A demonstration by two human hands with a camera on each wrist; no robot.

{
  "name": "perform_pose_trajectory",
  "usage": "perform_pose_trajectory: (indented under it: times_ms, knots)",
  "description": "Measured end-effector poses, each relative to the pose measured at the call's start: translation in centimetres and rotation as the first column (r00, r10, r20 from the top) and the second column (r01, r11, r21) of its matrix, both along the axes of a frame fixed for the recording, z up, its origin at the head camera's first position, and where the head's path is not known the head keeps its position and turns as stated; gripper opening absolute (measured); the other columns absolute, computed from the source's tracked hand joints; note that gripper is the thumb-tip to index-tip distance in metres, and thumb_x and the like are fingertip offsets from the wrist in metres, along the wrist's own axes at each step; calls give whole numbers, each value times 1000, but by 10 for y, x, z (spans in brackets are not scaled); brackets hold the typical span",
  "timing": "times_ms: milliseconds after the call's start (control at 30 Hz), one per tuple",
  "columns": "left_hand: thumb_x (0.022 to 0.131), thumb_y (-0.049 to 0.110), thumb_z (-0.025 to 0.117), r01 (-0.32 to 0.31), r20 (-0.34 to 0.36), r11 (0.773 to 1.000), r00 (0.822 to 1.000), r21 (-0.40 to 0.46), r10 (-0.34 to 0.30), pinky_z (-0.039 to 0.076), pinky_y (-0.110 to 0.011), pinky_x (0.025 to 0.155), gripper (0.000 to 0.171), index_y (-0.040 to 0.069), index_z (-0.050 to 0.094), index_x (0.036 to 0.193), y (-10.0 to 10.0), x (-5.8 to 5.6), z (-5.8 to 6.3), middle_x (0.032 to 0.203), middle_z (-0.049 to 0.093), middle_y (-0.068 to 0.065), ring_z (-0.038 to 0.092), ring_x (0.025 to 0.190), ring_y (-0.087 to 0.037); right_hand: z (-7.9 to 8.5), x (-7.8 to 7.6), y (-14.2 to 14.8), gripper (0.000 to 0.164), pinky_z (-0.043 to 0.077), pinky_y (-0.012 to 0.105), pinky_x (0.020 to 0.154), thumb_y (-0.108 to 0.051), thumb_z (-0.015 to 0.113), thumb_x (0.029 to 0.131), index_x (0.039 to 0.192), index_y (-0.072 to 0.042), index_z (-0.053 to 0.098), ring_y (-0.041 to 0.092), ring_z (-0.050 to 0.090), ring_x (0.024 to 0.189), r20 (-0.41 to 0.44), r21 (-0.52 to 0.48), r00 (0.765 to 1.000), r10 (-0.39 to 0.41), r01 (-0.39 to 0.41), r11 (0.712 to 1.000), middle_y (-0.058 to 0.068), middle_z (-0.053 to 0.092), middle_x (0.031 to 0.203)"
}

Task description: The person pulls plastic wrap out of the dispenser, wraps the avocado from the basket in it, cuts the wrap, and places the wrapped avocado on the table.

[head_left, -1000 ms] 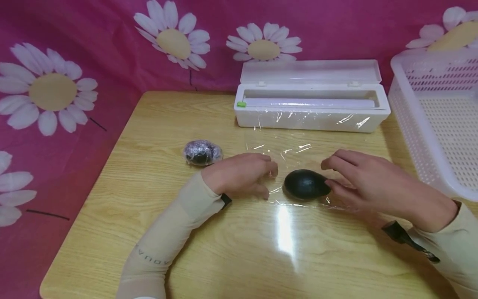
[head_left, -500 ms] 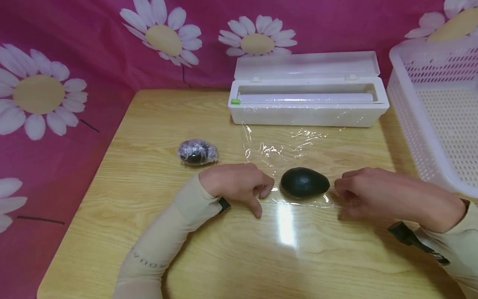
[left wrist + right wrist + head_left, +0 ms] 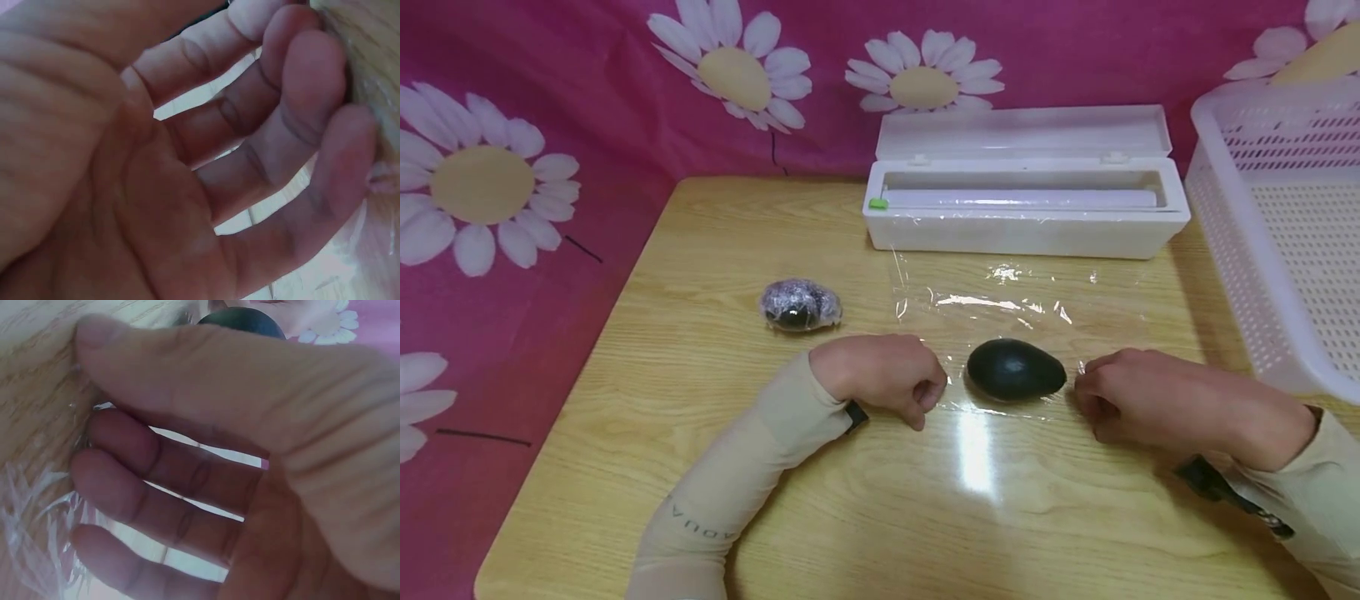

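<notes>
A dark green avocado [image 3: 1015,370] lies on its side on a sheet of clear cling film [image 3: 1108,312] spread over the table. My left hand [image 3: 883,375] is at the film's near left corner, its fingers curled and pinching the edge. At the near right corner, beyond the avocado's narrow end, my right hand [image 3: 1172,400] pinches the film between thumb and fingers. Wrinkled film [image 3: 31,531] shows beside the fingertips in the right wrist view. In the left wrist view the curled fingers [image 3: 306,87] meet the table; the thumb tip is hidden.
A white cling film box [image 3: 1030,233] stands open at the back, its roll [image 3: 1022,198] inside and the film running out toward me. Left of the film sits a film-wrapped dark avocado [image 3: 800,305]. A white plastic basket [image 3: 1225,250] stands at the right. Flowered pink cloth hangs behind.
Both hands have come nearer me and lower, from beside the avocado to the film's near corners, and their fingers have curled in. The film now lies flatter; the avocado stays put.
</notes>
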State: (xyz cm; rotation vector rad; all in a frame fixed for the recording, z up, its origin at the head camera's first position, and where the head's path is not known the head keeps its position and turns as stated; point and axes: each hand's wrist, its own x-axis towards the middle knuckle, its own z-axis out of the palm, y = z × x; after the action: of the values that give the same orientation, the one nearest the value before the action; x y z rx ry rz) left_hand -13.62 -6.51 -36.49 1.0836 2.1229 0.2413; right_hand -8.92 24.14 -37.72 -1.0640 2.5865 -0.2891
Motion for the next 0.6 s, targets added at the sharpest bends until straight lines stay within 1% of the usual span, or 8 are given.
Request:
perform_pose_trajectory:
  times_ms: [167,333,467,600]
  knots:
    - [88,19,81,7,-24,1000,1000,-8,-7,40,-20,71,27,20,58,75,0,1,1,74,53,10,52,76,-9,-1,0,0,39,34,20,60,-7,77,78,65,-31,50,-2,38,67,0,-8,1000,21,-21,1000,-20,44,71]
    - [88,19,81,-6,-32,1000,999,-6,6,40,-21,71,29,19,54,78,-1,1,1,76,50,8,49,75,-11,-1,0,1,39,34,20,59,-6,77,78,66,-30,48,-3,37,66,-19,-19,999,43,-44,999,-19,43,70]
    - [88,19,82,-29,-33,1000,999,-12,29,39,-22,70,32,19,51,78,-1,1,1,75,49,8,48,75,-12,1,0,2,37,35,20,60,-9,76,78,68,-30,47,-3,37,65,-22,-26,1000,20,-21,999,-19,42,69]
    - [88,20,83,-36,-37,999,999,-19,35,40,-23,70,32,20,52,79,-1,0,1,75,50,8,49,74,-12,2,1,2,38,34,20,61,-22,84,79,72,-29,48,-4,38,66,27,-21,999,-17,17,1000,-17,41,69]
